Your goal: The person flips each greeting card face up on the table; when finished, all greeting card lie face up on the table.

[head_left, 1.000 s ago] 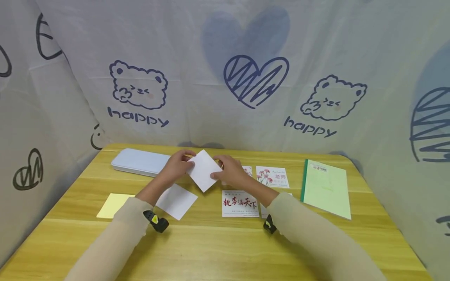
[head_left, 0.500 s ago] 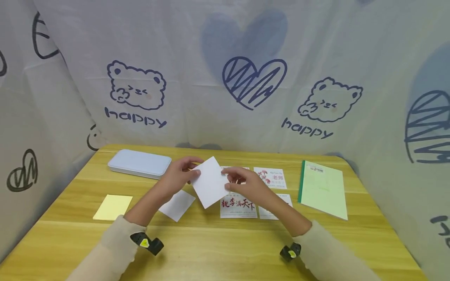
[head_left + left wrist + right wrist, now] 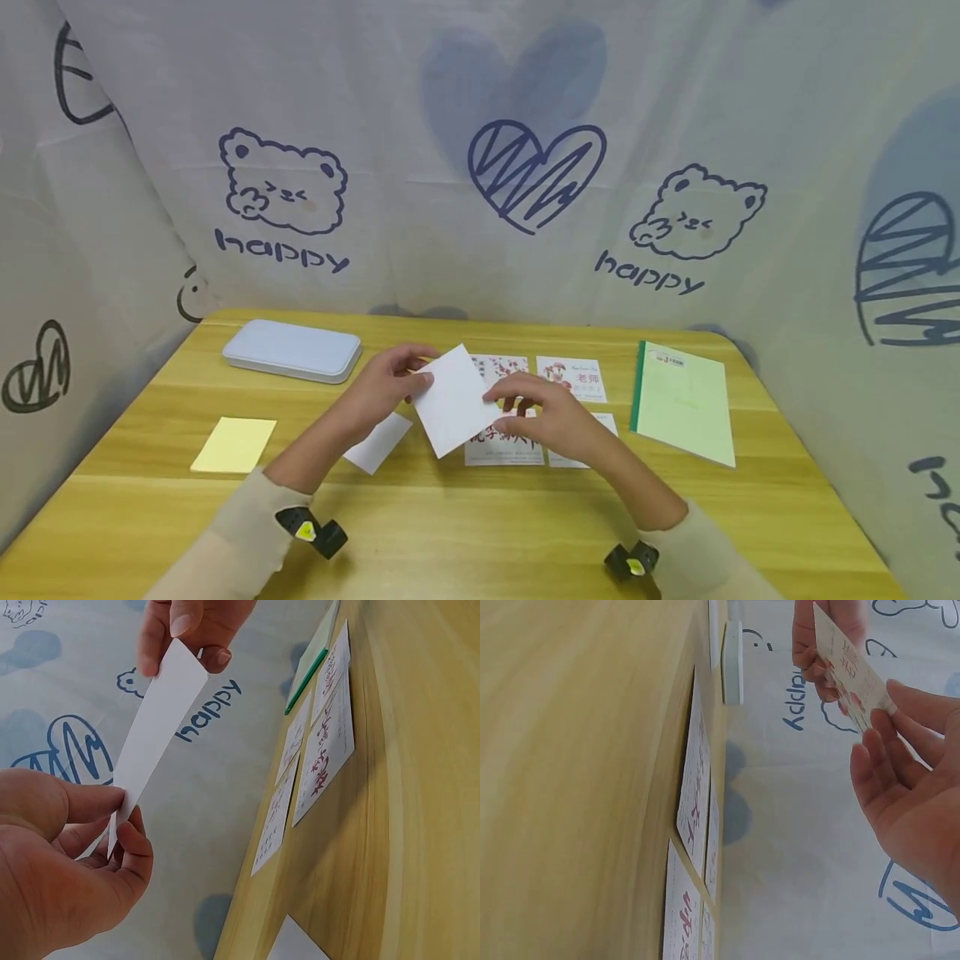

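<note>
As I watch, the left hand (image 3: 382, 382), fingers bent, pinches the left side of a white square paper card (image 3: 453, 408). Opposite, the right hand (image 3: 546, 417) pinches its right corner.

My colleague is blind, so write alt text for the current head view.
A person's left hand and right hand hold a white card, its visible face blank, above a wood-grained table. Four printed cards and a pale green notebook lie toward the right; a pale flat case, a yellow paper square and another white card lie toward the left.
</note>
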### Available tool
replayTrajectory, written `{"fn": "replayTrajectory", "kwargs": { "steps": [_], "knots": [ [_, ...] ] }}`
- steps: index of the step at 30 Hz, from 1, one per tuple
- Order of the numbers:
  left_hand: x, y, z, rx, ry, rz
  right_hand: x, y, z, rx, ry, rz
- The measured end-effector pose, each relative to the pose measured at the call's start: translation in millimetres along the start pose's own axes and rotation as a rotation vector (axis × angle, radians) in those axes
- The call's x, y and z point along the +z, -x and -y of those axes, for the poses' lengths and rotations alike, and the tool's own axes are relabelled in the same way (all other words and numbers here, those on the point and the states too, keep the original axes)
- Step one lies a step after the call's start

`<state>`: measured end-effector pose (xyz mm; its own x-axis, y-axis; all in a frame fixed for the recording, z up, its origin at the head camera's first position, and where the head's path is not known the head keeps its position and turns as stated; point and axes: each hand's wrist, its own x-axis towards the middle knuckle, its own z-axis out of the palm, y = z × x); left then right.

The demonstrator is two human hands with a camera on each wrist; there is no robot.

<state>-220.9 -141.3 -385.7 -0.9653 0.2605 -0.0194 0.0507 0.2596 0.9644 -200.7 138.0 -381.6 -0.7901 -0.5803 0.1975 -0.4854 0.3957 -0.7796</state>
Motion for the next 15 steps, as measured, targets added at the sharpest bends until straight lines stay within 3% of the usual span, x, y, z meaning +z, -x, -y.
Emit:
{"fn": "replayTrajectory", "kwargs": {
  "steps": [6, 15],
  "knots": [
    [-0.2, 0.1, -0.6, 0.007, 0.011, 0.012, -2.6, -0.4, -0.7, 0.026, 0.017, -0.043],
    [-5.9, 2.7, -5.3, 0.081, 0.116, 0.029, -7.6, 0.6, -6.0, 0.153, -0.183, -0.209]
  ]
}}
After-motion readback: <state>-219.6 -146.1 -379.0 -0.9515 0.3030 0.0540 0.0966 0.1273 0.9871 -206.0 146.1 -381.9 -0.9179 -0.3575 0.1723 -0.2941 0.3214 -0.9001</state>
